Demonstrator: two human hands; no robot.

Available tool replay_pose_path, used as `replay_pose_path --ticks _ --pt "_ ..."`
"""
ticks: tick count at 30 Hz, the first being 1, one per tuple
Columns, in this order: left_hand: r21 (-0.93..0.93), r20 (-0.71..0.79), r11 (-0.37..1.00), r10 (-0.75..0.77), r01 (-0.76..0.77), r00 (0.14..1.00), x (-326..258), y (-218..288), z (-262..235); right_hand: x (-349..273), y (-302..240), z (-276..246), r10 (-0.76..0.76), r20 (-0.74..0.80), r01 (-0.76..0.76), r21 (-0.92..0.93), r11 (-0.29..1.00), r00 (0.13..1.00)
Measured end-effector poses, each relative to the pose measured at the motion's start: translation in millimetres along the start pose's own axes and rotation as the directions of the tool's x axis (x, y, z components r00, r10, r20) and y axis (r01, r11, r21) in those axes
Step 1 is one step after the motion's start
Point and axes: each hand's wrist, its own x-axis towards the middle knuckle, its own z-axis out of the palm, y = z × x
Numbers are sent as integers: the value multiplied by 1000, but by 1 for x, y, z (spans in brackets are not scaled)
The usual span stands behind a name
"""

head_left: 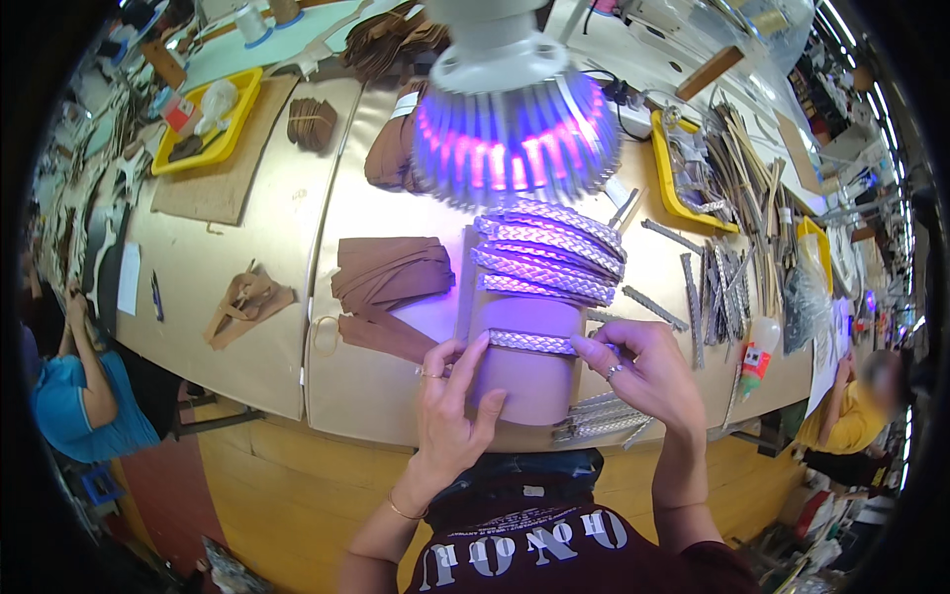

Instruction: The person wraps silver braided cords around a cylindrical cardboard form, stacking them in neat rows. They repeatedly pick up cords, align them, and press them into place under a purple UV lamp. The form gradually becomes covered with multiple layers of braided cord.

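A silvery braided strap point(531, 342) lies across a smooth brown rounded form point(524, 388) in front of me. My left hand point(455, 401) is at the strap's left end, index fingertip touching it; the thumb stands apart, lower on the form. At the other end, my right hand point(648, 374) is closed, thumb and index finger pinching the strap. Further up the form, several more braided straps point(549, 259) lie in rows under purple light. That light comes from a finned lamp point(515, 139) hanging just above, which hides part of the table.
Folded brown strips point(391, 277) lie left of the form, with a loose brown bundle point(247, 305) further left. Grey braided pieces point(720, 287) and a red-labelled bottle point(759, 351) sit at right. Yellow trays point(244, 119) stand at both sides. People sit at far left and right.
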Motion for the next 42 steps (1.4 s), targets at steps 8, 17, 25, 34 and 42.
replay_pose_path --ticks 8,17,25,34,42 --pt "38 45 999 -15 13 999 0 -1 -3 9 27 25 14 56 -28 257 966 998" --pt "216 89 961 157 -173 984 5 36 -8 12 17 16 -69 26 57 316 947 997" --pt "285 347 934 111 -217 931 8 44 10 4 40 21 34 68 -67 577 814 997" --pt "303 349 931 91 -204 933 8 46 10 4 54 44 46 54 -71 711 700 997" --pt "102 182 987 107 -127 978 7 32 10 7 49 54 66 -65 -12 610 792 996"
